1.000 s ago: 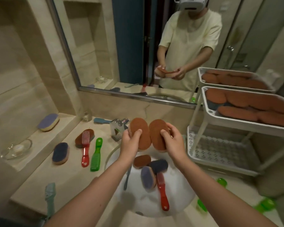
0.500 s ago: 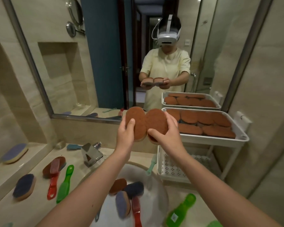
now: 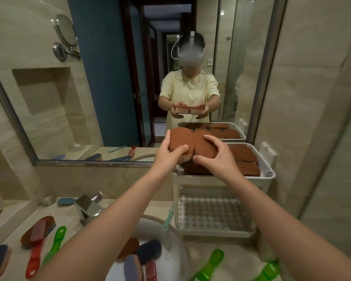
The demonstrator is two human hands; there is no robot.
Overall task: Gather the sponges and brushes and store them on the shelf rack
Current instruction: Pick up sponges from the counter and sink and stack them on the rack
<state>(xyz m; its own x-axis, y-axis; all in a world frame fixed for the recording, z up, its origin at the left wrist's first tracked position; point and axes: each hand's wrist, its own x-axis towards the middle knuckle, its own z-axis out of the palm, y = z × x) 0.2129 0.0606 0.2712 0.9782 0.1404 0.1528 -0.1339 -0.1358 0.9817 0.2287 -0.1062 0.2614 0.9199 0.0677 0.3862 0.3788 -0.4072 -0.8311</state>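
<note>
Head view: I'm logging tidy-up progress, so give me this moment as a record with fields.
left hand: grips a brown oval sponge
right hand: grips a second brown oval sponge, beside the first
where: both over the white plastic rack's top tray
top tray: holds several brown sponges
not yet stored: sponges and a red brush in the white sink; another red brush and a green brush on the counter

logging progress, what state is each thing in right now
left hand, gripping left sponge
right hand, gripping right sponge
top tray, nearly full of brown sponges
sink, holds blue sponge, red brush
left green brush, lying on counter
</note>
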